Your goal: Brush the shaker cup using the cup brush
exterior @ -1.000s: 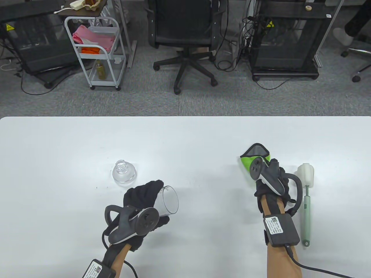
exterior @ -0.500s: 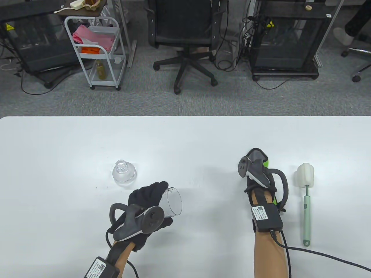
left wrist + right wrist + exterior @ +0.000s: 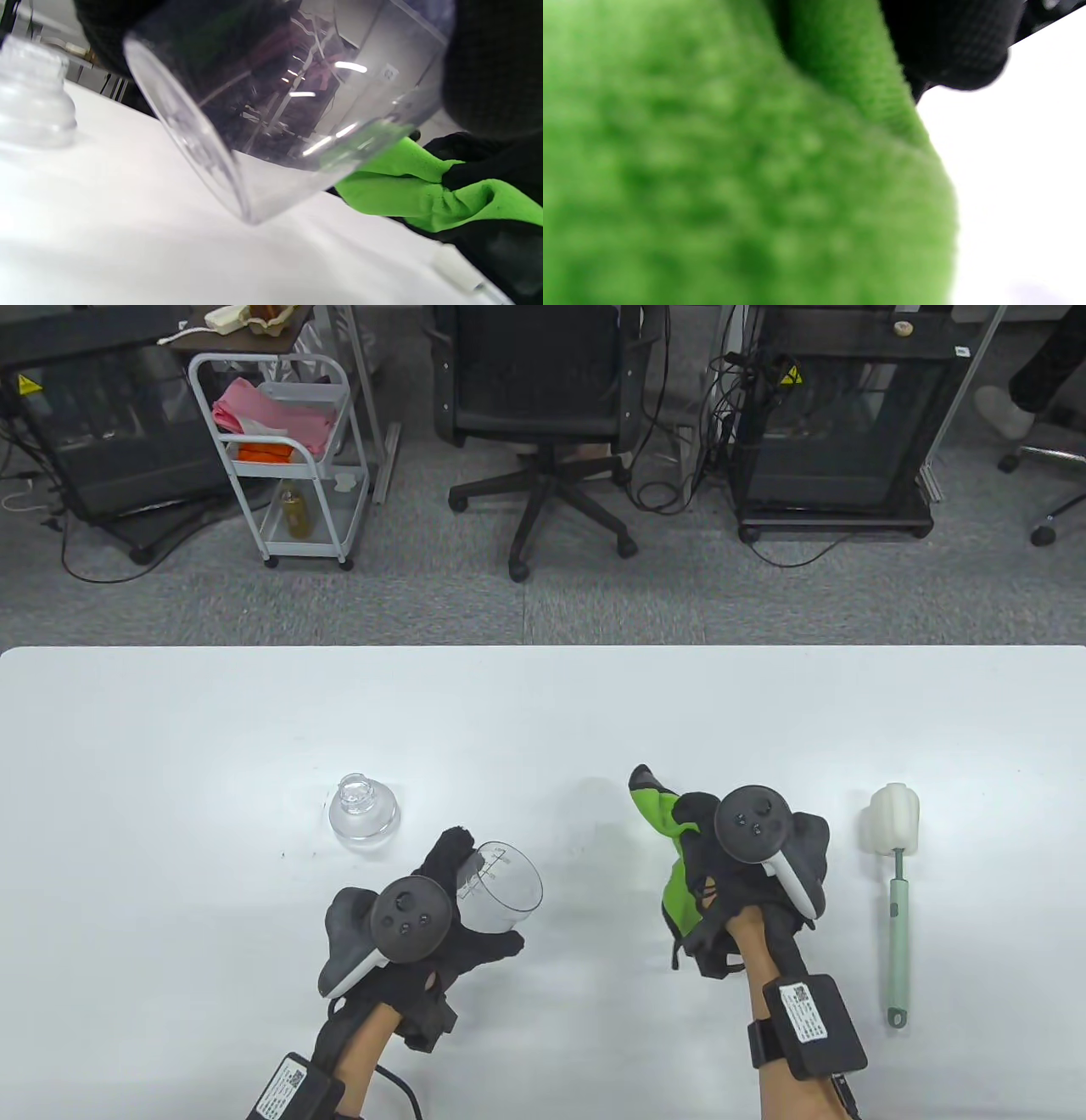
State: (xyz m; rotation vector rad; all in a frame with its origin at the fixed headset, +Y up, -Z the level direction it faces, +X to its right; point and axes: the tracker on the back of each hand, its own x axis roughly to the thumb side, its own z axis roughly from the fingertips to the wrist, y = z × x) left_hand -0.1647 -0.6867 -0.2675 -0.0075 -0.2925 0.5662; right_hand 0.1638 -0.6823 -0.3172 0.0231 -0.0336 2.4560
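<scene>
My left hand (image 3: 441,925) grips a clear shaker cup (image 3: 502,891), tilted with its open mouth toward the right; the cup fills the left wrist view (image 3: 275,106). My right hand (image 3: 730,891) grips a green cloth (image 3: 666,848), lifted off the table to the right of the cup; the cloth fills the right wrist view (image 3: 734,169). The cup brush (image 3: 895,882), with a white sponge head and pale green handle, lies on the table right of my right hand, apart from it.
The clear shaker lid (image 3: 363,811) stands on the white table (image 3: 543,712) just beyond my left hand. An office chair (image 3: 543,415), a wire cart (image 3: 280,449) and black cabinets stand past the table's far edge.
My right hand has lifted the green cloth and carried it left toward the cup, rolling the wrist. My left hand has turned the cup's mouth more toward the right. The brush has not moved.
</scene>
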